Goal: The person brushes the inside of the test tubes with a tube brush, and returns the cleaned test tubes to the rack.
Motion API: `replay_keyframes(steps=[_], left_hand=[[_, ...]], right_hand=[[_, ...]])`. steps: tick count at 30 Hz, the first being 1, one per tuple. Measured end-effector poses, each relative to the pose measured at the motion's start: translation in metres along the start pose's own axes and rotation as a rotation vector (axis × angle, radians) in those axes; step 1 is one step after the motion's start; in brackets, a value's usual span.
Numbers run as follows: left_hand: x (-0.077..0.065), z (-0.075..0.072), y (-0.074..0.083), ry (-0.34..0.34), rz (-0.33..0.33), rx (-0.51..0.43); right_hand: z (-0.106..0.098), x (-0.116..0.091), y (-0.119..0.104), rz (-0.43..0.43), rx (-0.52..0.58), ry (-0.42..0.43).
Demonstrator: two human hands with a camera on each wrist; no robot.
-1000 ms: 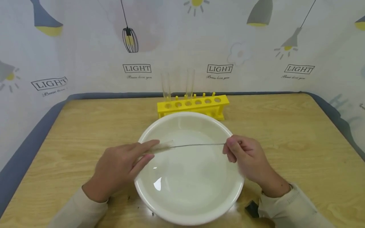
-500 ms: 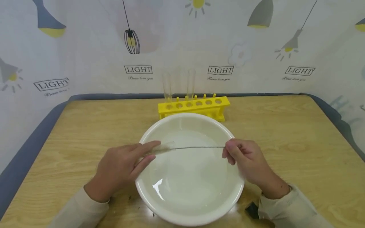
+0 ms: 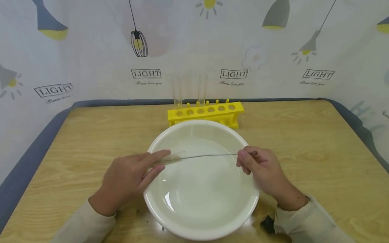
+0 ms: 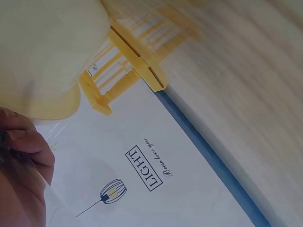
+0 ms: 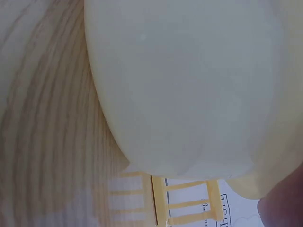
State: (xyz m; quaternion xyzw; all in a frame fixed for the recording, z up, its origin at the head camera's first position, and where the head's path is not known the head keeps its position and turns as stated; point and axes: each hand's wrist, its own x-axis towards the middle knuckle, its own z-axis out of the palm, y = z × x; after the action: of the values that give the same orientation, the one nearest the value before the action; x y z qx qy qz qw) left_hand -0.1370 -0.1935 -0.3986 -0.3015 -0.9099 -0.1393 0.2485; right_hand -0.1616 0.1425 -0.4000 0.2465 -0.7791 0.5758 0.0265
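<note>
My left hand holds a clear glass test tube over the left side of a white basin. The tube's open end points right, and the palm hides its other end. Inside the tube lie the pale bristles of a test tube brush, whose twisted wire crosses the basin. At the wire's far end, my right hand pinches it between thumb and fingers above the basin's right rim. Water appears to fill part of the basin. In the left wrist view, curled fingers show beside the basin's outer wall.
A yellow test tube rack stands right behind the basin, with two clear test tubes upright in it. Near the right sleeve a small black object lies on the wooden table. A printed cloth hangs behind.
The right hand dips slightly, then rises a little, and the wire's slant changes with it. Both hands keep their hold; the left hand stays nearly still.
</note>
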Motion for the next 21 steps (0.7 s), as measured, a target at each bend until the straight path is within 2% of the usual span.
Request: replay_keyframes(steps=[8,13,16,21], left_hand=[[-0.0004,0.0012,0.0004,0.004,0.000,0.009],[0.0005,0.0023,0.0003,0.032,0.018,0.002],[0.0011,0.0022,0.0005,0.027,0.019,0.003],[0.0018,0.0021,0.0013,0.021,0.026,-0.001]], right_hand=[[0.0000,-0.0007,-0.0010,0.053,0.070,0.041],[0.0006,0.0000,-0.0003,0.022,0.114,0.064],[0.0006,0.0008,0.0001,-0.007,0.152,0.062],[0.0007,0.0002,0.0007,0.020,0.150,0.075]])
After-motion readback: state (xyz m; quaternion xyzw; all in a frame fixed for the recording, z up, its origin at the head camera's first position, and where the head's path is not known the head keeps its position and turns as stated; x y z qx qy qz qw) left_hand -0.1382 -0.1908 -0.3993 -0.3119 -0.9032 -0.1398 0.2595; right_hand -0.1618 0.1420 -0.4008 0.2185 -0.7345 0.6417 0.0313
